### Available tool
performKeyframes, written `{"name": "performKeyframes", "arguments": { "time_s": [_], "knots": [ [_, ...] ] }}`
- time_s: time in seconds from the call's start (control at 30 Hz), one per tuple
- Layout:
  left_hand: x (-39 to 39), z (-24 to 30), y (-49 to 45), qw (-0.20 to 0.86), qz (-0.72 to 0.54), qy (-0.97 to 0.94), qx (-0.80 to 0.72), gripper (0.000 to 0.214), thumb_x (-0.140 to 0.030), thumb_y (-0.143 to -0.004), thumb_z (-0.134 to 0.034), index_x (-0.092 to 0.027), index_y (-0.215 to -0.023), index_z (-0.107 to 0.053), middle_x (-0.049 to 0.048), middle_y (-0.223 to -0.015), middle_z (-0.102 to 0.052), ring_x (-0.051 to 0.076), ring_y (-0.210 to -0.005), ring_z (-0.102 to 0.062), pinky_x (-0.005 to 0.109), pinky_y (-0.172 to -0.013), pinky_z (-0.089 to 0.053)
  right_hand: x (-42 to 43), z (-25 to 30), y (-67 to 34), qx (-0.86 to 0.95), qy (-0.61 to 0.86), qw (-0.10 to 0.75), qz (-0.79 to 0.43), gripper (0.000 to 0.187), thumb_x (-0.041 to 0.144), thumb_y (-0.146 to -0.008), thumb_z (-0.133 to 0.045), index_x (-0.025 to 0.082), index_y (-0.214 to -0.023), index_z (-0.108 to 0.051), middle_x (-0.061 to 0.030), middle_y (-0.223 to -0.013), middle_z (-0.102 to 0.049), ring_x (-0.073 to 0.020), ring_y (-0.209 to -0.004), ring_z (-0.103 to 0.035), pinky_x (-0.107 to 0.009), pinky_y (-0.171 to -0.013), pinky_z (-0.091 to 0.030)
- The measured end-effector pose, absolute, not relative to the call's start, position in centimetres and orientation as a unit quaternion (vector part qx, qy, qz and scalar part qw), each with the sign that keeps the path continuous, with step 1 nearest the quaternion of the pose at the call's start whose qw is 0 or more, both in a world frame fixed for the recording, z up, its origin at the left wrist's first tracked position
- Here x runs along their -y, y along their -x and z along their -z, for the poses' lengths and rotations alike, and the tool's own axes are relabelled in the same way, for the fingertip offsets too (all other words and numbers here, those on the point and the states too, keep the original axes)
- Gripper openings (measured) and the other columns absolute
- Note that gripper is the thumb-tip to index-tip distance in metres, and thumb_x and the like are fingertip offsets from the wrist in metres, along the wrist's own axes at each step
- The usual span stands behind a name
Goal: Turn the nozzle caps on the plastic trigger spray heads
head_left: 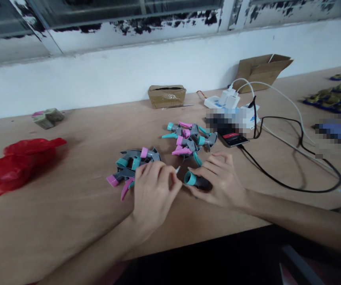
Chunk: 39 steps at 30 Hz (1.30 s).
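Trigger-sprayer head (204, 183), dark grey with teal collar (190, 178), lies crosswise, collar leftward, clasped by the right hand (225, 182); left hand (154, 190) pinches, on what I cannot tell.

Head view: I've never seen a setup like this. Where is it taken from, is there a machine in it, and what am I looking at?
There is no machine here, only a person's two bare hands. The one camera is worn on the person's head, looking forward and down.

On the wooden table are two loose groups of what look like trigger spray heads, grey with pink and teal parts: a left group and a right group. The right hand holds one spray head, its teal collar facing the left hand. The left hand's fingers are curled beside a small white tip; whether they grip it is unclear.

Farther off lie a red plastic bag, a phone and two cardboard boxes.
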<state>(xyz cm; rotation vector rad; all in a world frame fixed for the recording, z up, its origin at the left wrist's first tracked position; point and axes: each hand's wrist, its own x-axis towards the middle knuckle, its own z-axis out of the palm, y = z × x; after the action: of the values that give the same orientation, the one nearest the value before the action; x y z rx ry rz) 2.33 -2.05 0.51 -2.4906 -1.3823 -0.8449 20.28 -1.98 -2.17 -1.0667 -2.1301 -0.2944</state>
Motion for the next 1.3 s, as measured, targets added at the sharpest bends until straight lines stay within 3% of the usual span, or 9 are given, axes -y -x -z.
{"name": "performKeyframes", "arguments": {
  "time_s": [0.1,0.3,0.5,0.57,0.83,1.3],
  "knots": [
    [1.8,-0.8,-2.1,0.035,0.298,0.828,0.474,0.01,-0.013,-0.078,-0.05,-0.017,-0.072,-0.057,0.0017,-0.074,-0.058,0.017,-0.073,-0.054,0.035,-0.075,-0.038,1.9,2.0,-20.4,0.824,0.421,0.366,0.101,0.019,0.033,-0.075,-0.058,0.017,-0.085,-0.063,0.0003,-0.068,-0.061,-0.0157,-0.072,-0.053,-0.038,-0.085,-0.031],
    [1.5,-1.4,-1.6,-0.205,0.341,0.781,0.481,0.011,-0.016,-0.081,-0.049,-0.018,-0.074,-0.057,-0.0005,-0.077,-0.057,0.012,-0.071,-0.053,0.024,-0.062,-0.042,1.4,1.6,-21.1,0.818,0.421,0.391,0.035,0.028,0.038,-0.078,-0.061,0.021,-0.1,-0.062,0.0008,-0.075,-0.065,-0.0149,-0.077,-0.058,-0.04,-0.093,-0.028],
    [0.7,-1.8,-1.6,-0.426,0.302,0.709,0.475,0.018,-0.024,-0.086,-0.045,-0.018,-0.078,-0.06,-0.0024,-0.064,-0.053,0.008,-0.052,-0.047,0.02,-0.051,-0.041,1.3,1.8,-21.4,0.816,0.414,0.403,-0.023,0.032,0.04,-0.077,-0.062,0.023,-0.104,-0.06,0.0006,-0.08,-0.068,-0.0144,-0.078,-0.06,-0.042,-0.097,-0.027],
    [0.9,-1.7,-1.9,-0.423,0.295,0.716,0.471,0.017,-0.023,-0.085,-0.047,-0.017,-0.079,-0.061,-0.0022,-0.065,-0.053,0.008,-0.053,-0.047,0.02,-0.051,-0.041,1.4,1.9,-21.4,0.821,0.396,0.409,-0.03,0.031,0.039,-0.077,-0.062,0.023,-0.104,-0.06,0.0005,-0.082,-0.068,-0.0142,-0.079,-0.061,-0.042,-0.098,-0.025],
    [1.6,-1.1,-2.1,-0.25,0.341,0.778,0.465,0.006,-0.018,-0.078,-0.057,-0.018,-0.072,-0.058,-0.001,-0.072,-0.05,0.009,-0.063,-0.049,0.019,-0.053,-0.041,1.5,2.2,-21.3,0.83,0.383,0.404,-0.032,0.031,0.037,-0.078,-0.062,0.024,-0.105,-0.06,0.0021,-0.085,-0.069,-0.0131,-0.083,-0.061,-0.041,-0.099,-0.025],
    [1.9,-0.9,-2.5,-0.184,0.314,0.816,0.448,0.011,-0.011,-0.072,-0.059,-0.018,-0.079,-0.061,-0.0009,-0.077,-0.049,0.009,-0.064,-0.051,0.02,-0.054,-0.045,1.5,2.4,-21.4,0.848,0.36,0.388,-0.032,0.026,0.032,-0.082,-0.057,0.022,-0.106,-0.059,0.0005,-0.081,-0.066,-0.0129,-0.083,-0.059,-0.041,-0.098,-0.022]
  ]
}}
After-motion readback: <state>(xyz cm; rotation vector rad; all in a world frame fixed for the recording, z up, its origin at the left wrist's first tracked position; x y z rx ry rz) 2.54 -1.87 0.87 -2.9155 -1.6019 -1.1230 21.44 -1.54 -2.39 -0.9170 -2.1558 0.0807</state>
